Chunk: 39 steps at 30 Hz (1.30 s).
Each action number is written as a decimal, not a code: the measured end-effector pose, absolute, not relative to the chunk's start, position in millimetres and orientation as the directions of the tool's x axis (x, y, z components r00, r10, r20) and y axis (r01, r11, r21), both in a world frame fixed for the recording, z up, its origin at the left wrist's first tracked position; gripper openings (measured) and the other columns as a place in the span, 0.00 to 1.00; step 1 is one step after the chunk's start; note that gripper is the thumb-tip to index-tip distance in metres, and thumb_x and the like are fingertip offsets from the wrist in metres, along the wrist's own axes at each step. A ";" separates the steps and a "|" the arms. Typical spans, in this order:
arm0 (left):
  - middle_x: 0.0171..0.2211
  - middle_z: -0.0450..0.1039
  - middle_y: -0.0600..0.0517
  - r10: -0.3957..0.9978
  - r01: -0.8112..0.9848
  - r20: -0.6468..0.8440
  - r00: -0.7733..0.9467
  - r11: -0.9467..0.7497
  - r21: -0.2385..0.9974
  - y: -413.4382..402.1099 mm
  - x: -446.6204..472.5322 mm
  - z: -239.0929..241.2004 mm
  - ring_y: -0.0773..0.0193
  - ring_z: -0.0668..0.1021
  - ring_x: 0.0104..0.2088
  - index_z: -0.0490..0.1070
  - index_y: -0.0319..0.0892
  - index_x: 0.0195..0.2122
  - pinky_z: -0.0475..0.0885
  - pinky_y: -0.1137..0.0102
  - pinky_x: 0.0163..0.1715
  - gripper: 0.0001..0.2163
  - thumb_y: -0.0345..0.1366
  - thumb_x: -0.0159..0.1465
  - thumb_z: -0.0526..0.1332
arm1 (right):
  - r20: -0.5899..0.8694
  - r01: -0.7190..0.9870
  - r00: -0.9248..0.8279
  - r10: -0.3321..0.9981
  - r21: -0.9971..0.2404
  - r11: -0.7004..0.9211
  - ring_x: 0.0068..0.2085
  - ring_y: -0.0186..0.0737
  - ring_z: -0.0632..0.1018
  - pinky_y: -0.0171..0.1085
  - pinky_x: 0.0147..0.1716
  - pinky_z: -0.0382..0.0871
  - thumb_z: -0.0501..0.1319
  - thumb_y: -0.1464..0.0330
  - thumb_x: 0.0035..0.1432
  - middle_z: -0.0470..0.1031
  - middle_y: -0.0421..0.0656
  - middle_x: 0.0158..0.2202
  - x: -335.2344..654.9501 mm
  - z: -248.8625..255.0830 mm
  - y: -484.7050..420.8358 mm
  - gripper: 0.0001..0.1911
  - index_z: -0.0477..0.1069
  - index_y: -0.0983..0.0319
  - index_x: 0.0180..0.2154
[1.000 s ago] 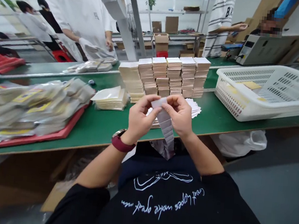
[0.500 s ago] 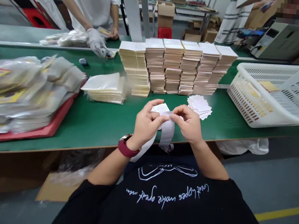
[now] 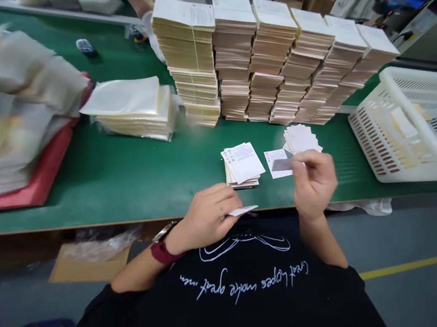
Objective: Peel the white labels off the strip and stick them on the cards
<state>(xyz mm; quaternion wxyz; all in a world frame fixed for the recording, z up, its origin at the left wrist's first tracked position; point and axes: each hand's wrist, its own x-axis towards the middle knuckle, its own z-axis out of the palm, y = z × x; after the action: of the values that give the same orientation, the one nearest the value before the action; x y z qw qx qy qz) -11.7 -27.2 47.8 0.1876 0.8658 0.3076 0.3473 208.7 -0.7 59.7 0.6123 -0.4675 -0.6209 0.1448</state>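
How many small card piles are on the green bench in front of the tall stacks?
2: one pile ahead of the left hand, another pile just beyond the right hand.

The grey strip in the right hand is blurred, so its shape is not sure. Print on the white cards is too small to read. The picture's edge cuts the plastic packets at left and the white basket at right.

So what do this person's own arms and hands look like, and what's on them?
The left hand and right hand are bare, without gloves. The left wrist wears a wristwatch with a maroon strap. The arms come from a black T-shirt with white script lettering.
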 end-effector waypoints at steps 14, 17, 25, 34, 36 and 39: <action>0.46 0.75 0.47 0.599 0.347 0.574 0.558 -0.797 0.495 10.5 -15.8 5.8 0.59 0.75 0.50 0.68 0.42 0.36 0.70 0.56 0.52 0.02 0.30 0.62 0.60 | 0.021 0.356 0.047 0.999 -0.934 0.003 0.22 0.28 0.64 0.32 0.22 0.56 0.64 0.65 0.50 0.67 0.35 0.21 181.0 33.2 42.6 0.07 0.69 0.61 0.25; 0.47 0.74 0.47 0.608 0.345 0.553 0.570 -0.787 0.511 9.8 -17.0 6.0 0.59 0.74 0.51 0.68 0.41 0.35 0.68 0.56 0.53 0.01 0.30 0.62 0.60 | 0.014 0.368 0.049 0.999 -0.930 -0.005 0.22 0.28 0.64 0.32 0.22 0.56 0.63 0.65 0.50 0.67 0.35 0.21 181.4 30.9 43.4 0.07 0.69 0.61 0.25; 0.54 0.72 0.46 0.631 0.397 0.494 0.598 -0.769 0.502 7.7 -16.6 6.4 0.57 0.73 0.52 0.68 0.41 0.33 0.68 0.56 0.51 0.02 0.30 0.63 0.58 | 0.226 0.697 -0.027 0.974 -0.694 0.180 0.26 0.32 0.68 0.35 0.28 0.61 0.58 0.66 0.58 0.70 0.38 0.25 177.0 25.6 32.7 0.07 0.68 0.60 0.29; 0.51 0.75 0.48 0.635 0.348 0.512 0.578 -0.760 0.549 10.2 -17.7 2.5 0.59 0.75 0.51 0.69 0.42 0.36 0.67 0.58 0.49 0.03 0.29 0.63 0.58 | 0.176 0.829 0.085 0.981 -0.558 0.028 0.28 0.38 0.72 0.37 0.27 0.60 0.60 0.59 0.58 0.75 0.43 0.30 197.1 25.3 51.2 0.18 0.70 0.60 0.48; 0.52 0.75 0.49 0.645 0.333 0.501 0.577 -0.746 0.577 11.1 -18.5 2.1 0.59 0.74 0.51 0.70 0.43 0.38 0.67 0.57 0.50 0.03 0.30 0.64 0.57 | 0.049 0.750 -0.010 0.999 -0.661 0.039 0.27 0.35 0.71 0.35 0.27 0.60 0.61 0.57 0.57 0.74 0.40 0.27 202.5 25.1 54.6 0.14 0.72 0.60 0.40; 0.51 0.75 0.49 0.676 0.300 0.481 0.558 -0.705 0.643 12.7 -19.8 2.7 0.60 0.74 0.51 0.70 0.43 0.40 0.67 0.57 0.51 0.03 0.32 0.66 0.58 | 0.025 0.648 -0.065 0.998 -0.759 0.061 0.26 0.32 0.68 0.34 0.27 0.59 0.66 0.59 0.52 0.69 0.35 0.23 199.3 24.9 51.1 0.12 0.68 0.60 0.28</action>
<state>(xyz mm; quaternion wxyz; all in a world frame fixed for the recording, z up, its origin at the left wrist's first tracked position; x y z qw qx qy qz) -19.8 12.7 2.7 0.2535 0.8455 0.2886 0.3709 199.3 51.1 24.9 0.2940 -0.6174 -0.6664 0.2971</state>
